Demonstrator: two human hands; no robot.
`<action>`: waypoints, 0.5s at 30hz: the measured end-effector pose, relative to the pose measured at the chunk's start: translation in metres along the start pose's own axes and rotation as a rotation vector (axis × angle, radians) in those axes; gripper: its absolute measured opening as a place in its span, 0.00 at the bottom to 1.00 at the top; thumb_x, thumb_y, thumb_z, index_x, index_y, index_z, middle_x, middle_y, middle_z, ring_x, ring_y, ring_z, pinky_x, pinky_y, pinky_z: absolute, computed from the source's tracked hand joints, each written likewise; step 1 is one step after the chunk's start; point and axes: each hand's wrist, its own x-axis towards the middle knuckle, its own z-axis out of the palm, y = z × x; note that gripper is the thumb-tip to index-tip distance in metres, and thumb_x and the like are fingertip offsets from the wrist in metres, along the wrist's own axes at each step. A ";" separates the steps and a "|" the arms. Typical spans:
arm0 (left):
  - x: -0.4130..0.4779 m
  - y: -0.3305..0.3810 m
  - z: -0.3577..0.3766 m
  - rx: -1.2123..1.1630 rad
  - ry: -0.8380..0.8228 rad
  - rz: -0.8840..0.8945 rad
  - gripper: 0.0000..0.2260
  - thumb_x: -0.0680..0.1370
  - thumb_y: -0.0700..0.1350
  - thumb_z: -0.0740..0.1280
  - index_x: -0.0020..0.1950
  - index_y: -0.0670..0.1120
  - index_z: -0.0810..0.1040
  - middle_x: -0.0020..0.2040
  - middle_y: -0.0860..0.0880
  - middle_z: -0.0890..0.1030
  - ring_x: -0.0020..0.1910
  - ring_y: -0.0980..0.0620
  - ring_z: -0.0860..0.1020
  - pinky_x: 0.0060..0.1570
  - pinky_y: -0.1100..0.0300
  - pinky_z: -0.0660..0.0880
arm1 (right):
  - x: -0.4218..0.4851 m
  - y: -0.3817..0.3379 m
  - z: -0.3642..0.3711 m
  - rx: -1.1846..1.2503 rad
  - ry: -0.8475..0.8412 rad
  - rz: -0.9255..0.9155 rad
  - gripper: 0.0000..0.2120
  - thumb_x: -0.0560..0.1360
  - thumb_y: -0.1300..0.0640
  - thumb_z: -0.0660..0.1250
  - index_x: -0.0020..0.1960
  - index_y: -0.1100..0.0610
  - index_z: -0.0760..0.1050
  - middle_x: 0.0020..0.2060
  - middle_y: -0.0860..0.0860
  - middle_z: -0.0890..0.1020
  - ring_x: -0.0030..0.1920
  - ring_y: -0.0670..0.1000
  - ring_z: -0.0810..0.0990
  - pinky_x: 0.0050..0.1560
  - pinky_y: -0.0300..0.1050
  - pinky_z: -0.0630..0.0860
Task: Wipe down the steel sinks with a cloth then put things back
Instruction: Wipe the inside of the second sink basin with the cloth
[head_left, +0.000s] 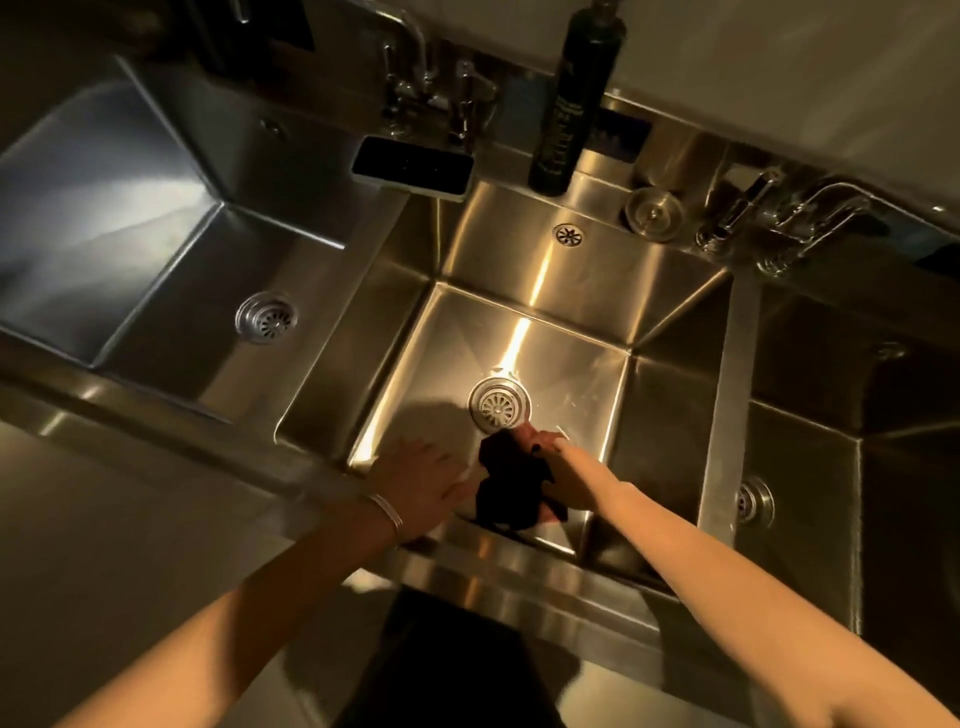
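Steel fills the view from above: three square basins side by side under dim, warm light. Both hands reach into the middle steel sink (571, 322). The right hand (545, 449) has its fingers curled tight around a dark crumpled cloth (506, 486), which lies on the basin floor just beside the round slotted drain (500, 404). The left hand (415, 473) lies flat near the front wall, fingers straight and close together, holding nothing.

Wiping appears to be under way in this middle basin. Whether the left steel sink (156, 260) and the shadowed right steel sink (805, 415) are already wiped cannot be told.

On the back ledge stand a tall dark bottle (571, 104), a black rectangular sponge (413, 166) and a round steel drain plug (653, 208). The plug probably belongs back in a drain, so putting things back looks not yet done.
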 end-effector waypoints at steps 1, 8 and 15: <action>-0.002 -0.001 0.002 -0.017 0.047 -0.024 0.18 0.81 0.56 0.51 0.66 0.52 0.71 0.67 0.51 0.71 0.67 0.50 0.67 0.69 0.52 0.56 | 0.004 0.001 0.003 -0.069 -0.022 -0.004 0.29 0.74 0.57 0.66 0.73 0.54 0.62 0.71 0.55 0.63 0.71 0.57 0.63 0.70 0.51 0.64; -0.013 -0.017 0.023 -0.054 0.226 -0.174 0.23 0.79 0.59 0.46 0.64 0.55 0.74 0.64 0.52 0.75 0.69 0.52 0.65 0.71 0.56 0.52 | 0.036 0.004 0.018 -0.184 -0.094 0.130 0.23 0.76 0.50 0.63 0.66 0.62 0.68 0.66 0.58 0.71 0.63 0.60 0.71 0.65 0.49 0.69; -0.007 -0.020 0.022 0.012 0.363 -0.408 0.28 0.78 0.58 0.42 0.60 0.54 0.79 0.57 0.52 0.81 0.70 0.47 0.67 0.74 0.42 0.47 | 0.091 -0.007 0.044 0.255 -0.044 0.443 0.44 0.74 0.41 0.66 0.76 0.61 0.47 0.74 0.62 0.57 0.71 0.64 0.61 0.70 0.55 0.64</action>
